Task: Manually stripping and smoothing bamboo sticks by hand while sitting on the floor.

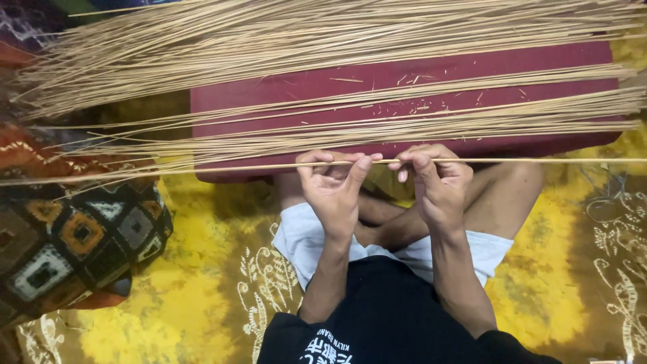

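Yellow patterned cloth (202,283) underneath; maroon cushion (269,94) at twelve o'clock, strewn with pale reed bundles (269,40). Patchwork pillow (74,236) at nine. Left hand (333,192) and right hand (441,189), centre, each pinched shut on one thin horizontal stick (202,166).

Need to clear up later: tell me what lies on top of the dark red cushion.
Long thin tan sticks lie in spread bundles across the dark red cushion, with small splinters between them. The cushion surface beneath the dense bundles is hidden.
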